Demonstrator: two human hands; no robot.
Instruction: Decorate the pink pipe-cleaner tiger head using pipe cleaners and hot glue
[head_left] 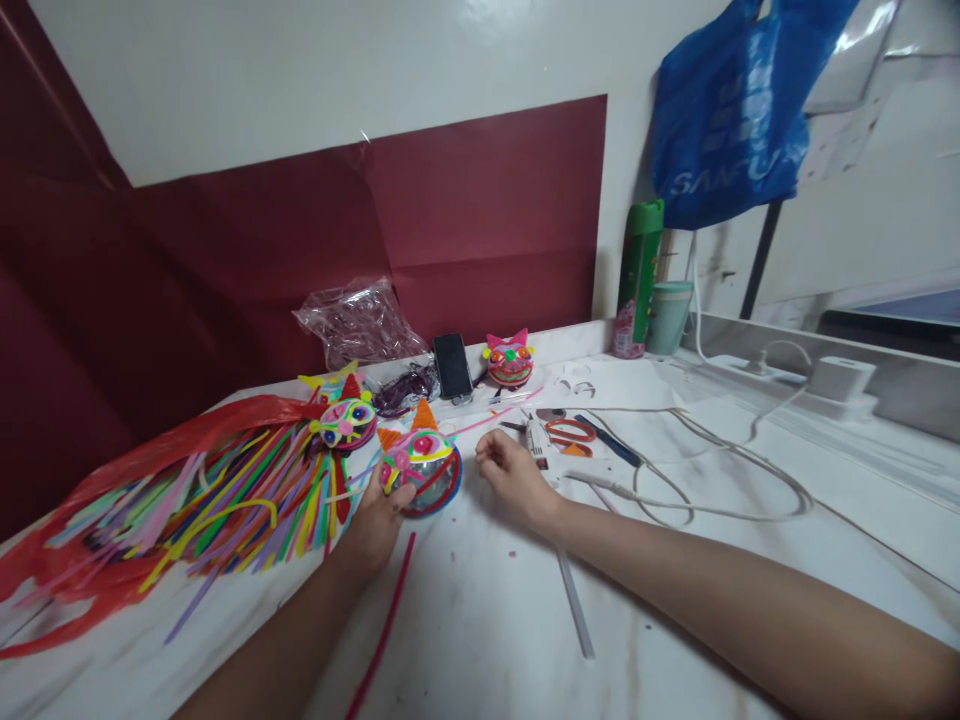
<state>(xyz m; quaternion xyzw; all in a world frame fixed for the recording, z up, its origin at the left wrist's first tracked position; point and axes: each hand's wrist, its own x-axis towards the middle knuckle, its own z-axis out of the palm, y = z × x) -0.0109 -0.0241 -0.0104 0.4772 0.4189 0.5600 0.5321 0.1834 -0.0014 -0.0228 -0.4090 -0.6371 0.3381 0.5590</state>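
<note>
My left hand (pixel 381 520) is closed on the lower left of a clear round animal head (pixel 426 478), trimmed with pipe cleaners. It has orange ears, a red eye, a pink nose and a blue-and-red rim. Just right of it, apart from it, my right hand (pixel 514 475) is held with curled fingers and thumb together; whatever may be between them is too small to make out. Behind the right hand lie a white glue gun (pixel 537 438) and orange-handled scissors (pixel 574 436). A red pipe cleaner (pixel 384 640) rests on the white table (pixel 465 640) in front.
Left, many coloured pipe cleaners (pixel 232 505) spill over a red plastic bag (pixel 127 480). Finished heads stand nearby, one pink-eared (pixel 510 360), one blue-eyed (pixel 347 424). A phone (pixel 452 366) leans at the back. A cable (pixel 750 515) loops right; a glue stick (pixel 575 605) lies near my right forearm.
</note>
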